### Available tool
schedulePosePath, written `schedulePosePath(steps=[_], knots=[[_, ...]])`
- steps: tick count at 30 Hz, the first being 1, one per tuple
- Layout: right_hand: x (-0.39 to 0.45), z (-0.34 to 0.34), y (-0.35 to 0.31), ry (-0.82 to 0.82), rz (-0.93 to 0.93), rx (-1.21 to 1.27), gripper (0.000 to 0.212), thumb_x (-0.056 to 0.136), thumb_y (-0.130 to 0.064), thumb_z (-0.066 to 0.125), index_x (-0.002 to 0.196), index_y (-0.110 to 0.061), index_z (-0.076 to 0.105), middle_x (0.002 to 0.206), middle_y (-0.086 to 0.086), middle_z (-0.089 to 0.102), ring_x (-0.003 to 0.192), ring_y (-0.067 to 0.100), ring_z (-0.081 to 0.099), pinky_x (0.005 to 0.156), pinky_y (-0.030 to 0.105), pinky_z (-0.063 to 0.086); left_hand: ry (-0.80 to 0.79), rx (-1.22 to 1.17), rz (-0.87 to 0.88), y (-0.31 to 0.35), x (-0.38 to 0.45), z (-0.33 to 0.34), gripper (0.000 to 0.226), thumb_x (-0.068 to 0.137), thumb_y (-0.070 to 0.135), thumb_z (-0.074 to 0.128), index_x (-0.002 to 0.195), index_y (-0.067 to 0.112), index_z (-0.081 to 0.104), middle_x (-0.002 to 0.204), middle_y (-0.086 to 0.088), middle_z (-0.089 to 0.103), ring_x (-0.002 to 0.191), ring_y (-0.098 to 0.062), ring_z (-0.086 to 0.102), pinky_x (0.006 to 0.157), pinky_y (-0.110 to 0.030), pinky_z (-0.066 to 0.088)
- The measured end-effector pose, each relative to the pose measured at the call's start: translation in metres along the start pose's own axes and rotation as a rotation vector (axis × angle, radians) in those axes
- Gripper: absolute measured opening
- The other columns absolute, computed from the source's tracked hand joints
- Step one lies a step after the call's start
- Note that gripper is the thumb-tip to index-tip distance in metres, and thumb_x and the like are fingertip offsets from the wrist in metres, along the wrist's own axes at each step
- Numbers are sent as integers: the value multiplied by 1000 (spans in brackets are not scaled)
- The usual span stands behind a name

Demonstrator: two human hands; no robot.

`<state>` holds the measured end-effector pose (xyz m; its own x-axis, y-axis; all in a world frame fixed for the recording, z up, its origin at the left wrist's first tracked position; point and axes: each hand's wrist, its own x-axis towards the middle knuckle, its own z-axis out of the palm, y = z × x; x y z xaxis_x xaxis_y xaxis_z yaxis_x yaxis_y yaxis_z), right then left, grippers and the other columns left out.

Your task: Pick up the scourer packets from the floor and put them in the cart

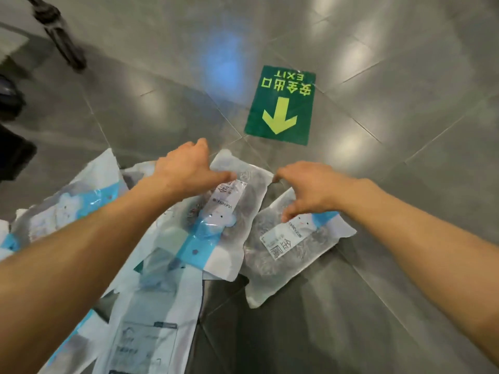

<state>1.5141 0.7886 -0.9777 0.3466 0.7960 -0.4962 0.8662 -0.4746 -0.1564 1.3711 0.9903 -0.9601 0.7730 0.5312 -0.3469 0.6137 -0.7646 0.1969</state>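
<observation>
Head view looks down on grey floor tiles (pixel 378 76) with a heap of packets filling the lower left and centre of the frame; the left hand (pixel 186 168) is at centre, fingers curled over the far edge of the top packet (pixel 229 211), thumb lying across its face, so it seems to grip that packet, though the fingertips are hidden behind the hand; the right hand (pixel 310 187) is just right of centre, fingers bent and spread like a claw, thumb tip touching the upper end of the right-hand packet (pixel 291 247), which lies flat on the tiles just beside the heap; whether it has closed on the packet I cannot tell; more packets (pixel 151 306) overlap one another towards the bottom left; a green exit sign (pixel 280 106) is stuck to the floor above centre; a dark stand leg (pixel 62 41) shows in the upper left; no cart is in sight; the plastic looks slick, so a packet could slide out of a shallow pinch, and lifting the top one may drag the overlapping packets beneath it; with the cart out of view, the carry needs a turn that could shake loose a weak hold.
</observation>
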Motion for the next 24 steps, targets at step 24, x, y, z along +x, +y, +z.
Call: schedulePosePath(steps=[24], knots=[[-43,45,37,-299,220,442,53,64,-41,97,90,-25,53,93,-7,69,86,17,67,75,33,54,-177,-517,-100,11,15,37,82,42,24,98,113,17,58,106,-6,72,95,-27,70,83,-44,61]])
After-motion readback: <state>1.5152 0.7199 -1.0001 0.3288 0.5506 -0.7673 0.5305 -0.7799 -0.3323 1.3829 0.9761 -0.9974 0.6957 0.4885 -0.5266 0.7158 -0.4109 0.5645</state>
